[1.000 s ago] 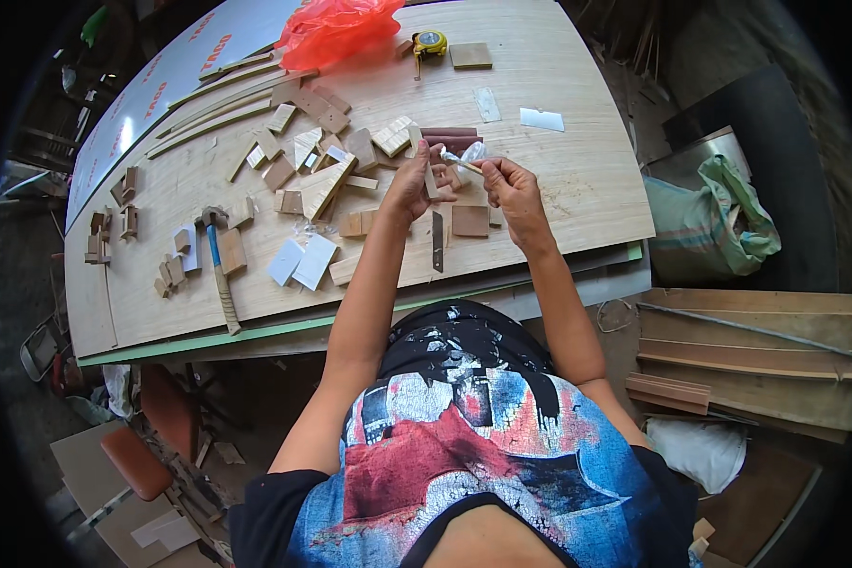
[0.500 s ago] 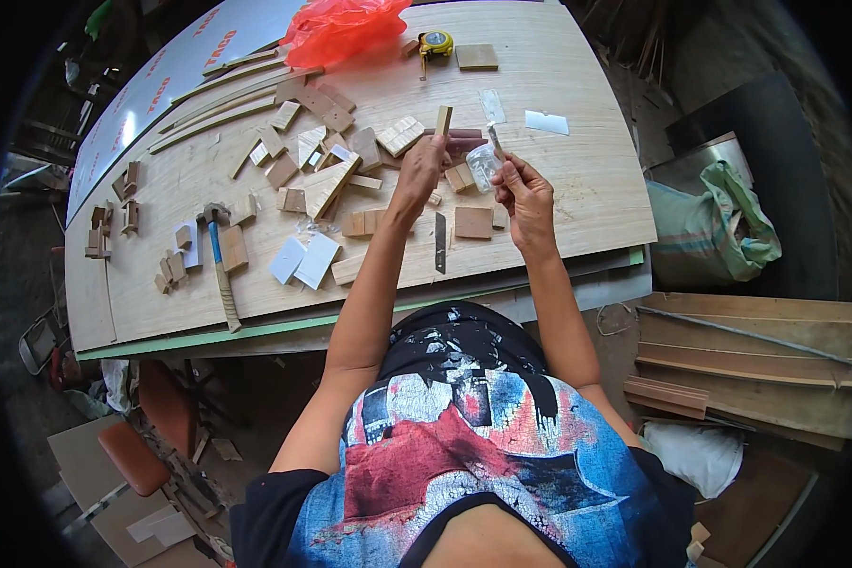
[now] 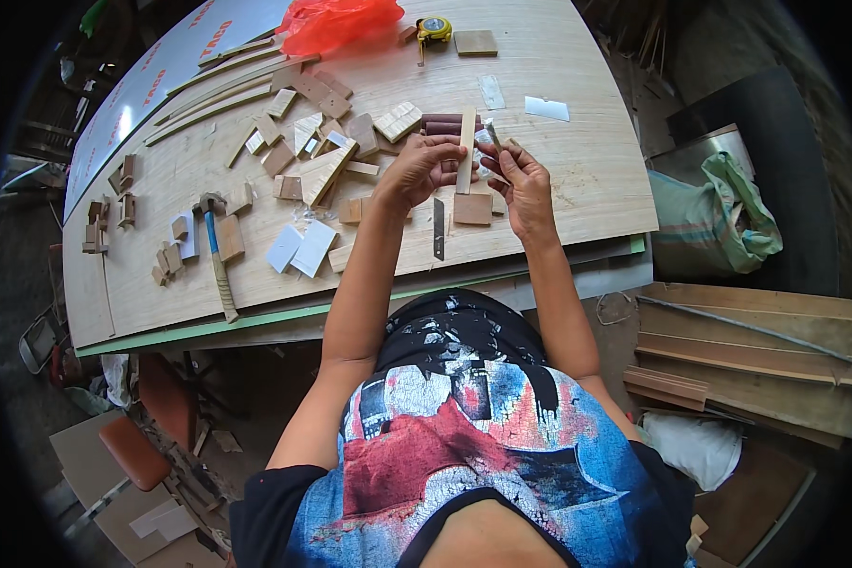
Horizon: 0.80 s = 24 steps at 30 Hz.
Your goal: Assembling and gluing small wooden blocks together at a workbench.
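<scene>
My left hand (image 3: 417,172) grips a pale, narrow wood strip (image 3: 467,156), held upright between thumb and fingers above the bench. Close to its right, my right hand (image 3: 524,189) pinches a short thin stick (image 3: 493,135) with a whitish tip. The stick's tip is beside the strip; I cannot tell whether they touch. A clear container behind my fingers is mostly hidden. Below the hands lie a square wood block (image 3: 472,209) and a dark flat metal blade (image 3: 438,229). Dark reddish-brown pieces (image 3: 439,124) lie behind the strip.
Many loose wood offcuts (image 3: 327,170) cover the middle of the board-topped bench (image 3: 587,170). A hammer (image 3: 220,256) lies at the left, near white square pieces (image 3: 313,248). Farther back are a red plastic bag (image 3: 341,26) and a yellow tape measure (image 3: 434,30). A green sack (image 3: 729,218) stands at right.
My left hand has shifted slightly down, and the strip has turned to show its long face, nearer my right hand. My right hand has brought the stick lower, beside the strip.
</scene>
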### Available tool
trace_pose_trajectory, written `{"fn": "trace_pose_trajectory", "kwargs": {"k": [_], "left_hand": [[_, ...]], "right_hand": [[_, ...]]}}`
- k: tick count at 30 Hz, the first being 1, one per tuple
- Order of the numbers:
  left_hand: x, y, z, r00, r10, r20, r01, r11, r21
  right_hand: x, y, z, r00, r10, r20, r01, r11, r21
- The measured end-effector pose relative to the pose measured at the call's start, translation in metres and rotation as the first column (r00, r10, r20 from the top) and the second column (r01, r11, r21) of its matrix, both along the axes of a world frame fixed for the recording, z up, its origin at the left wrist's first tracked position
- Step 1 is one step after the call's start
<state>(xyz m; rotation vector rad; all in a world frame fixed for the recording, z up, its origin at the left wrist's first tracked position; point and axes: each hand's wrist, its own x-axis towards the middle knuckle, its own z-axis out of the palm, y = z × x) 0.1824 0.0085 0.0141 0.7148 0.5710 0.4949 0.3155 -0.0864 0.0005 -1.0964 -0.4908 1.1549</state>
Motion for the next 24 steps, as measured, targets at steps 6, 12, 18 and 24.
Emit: {"fn": "trace_pose_trajectory", "kwargs": {"k": [6,12,18,24], "left_hand": [[-0.0029,0.0024,-0.0052,0.999,0.011,-0.033,-0.011,1.0,-0.019],[-0.0016,0.0012,-0.0028,0.995,0.006,-0.097,-0.008,1.0,-0.016],[0.0004,0.0015,-0.0061,0.992,0.017,-0.122,-0.019,1.0,-0.014],[0.004,-0.0003,-0.0103,0.989,0.043,-0.14,-0.045,0.999,-0.012]], "right_hand": [[-0.0016,-0.0012,0.0008,0.999,0.022,-0.026,-0.022,1.0,-0.003],[-0.0025,-0.0026,0.0002,0.995,0.025,-0.095,-0.024,1.0,0.016],[-0.0017,-0.0035,-0.0015,0.984,0.02,-0.179,-0.015,0.999,0.028],[-0.0019,-0.0041,0.001,0.974,0.007,-0.226,0.005,0.998,0.056]]}}
